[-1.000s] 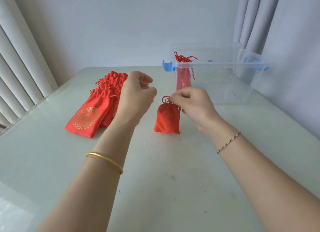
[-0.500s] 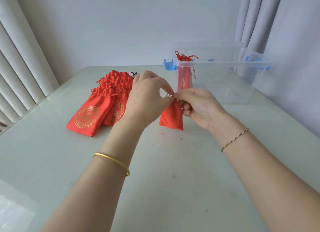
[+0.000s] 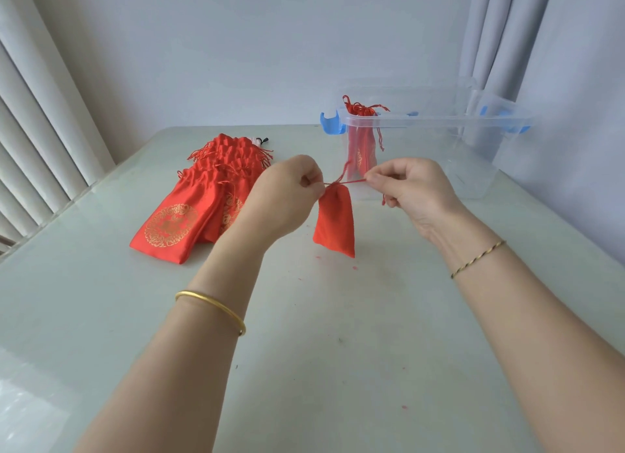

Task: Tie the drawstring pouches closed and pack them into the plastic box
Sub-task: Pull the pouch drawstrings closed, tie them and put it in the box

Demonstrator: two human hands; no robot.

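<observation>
Pale glass-topped table (image 3: 101, 317) before a bare white wall, blinds off to the left, grey curtains to the right. Near the middle, a small red pouch (image 3: 334, 222) hanging from its drawstring (image 3: 351, 181), lower corner at or just above the tabletop; hard to tell which. Curled left hand (image 3: 284, 202), fingers (image 3: 309, 182) pinching one cord end right at the gathered neck. Curled right hand (image 3: 416, 192) too, fingers (image 3: 375, 178) pinching the other cord end, drawn out sideways, with the cord taut between the two hands and a loose tail dangling below the right one. Neck already cinched shut. Judging by the taut cord, probably mid-knot and pulling tight, though no finished knot to be made out.

Behind and to the right, a clear plastic box (image 3: 473, 121) with blue latches, holding tied pouches (image 3: 363, 141) stood upright against its left end: one or two, count unclear, with most of the inside unfilled. Left of the hands, a pile (image 3: 203, 198) of flat red pouches with gold emblems, laid overlapping, apparently not yet tied.

By that reckoning, early going: very few packed, one in hand, the bulk of the pile left to tie and pack.
</observation>
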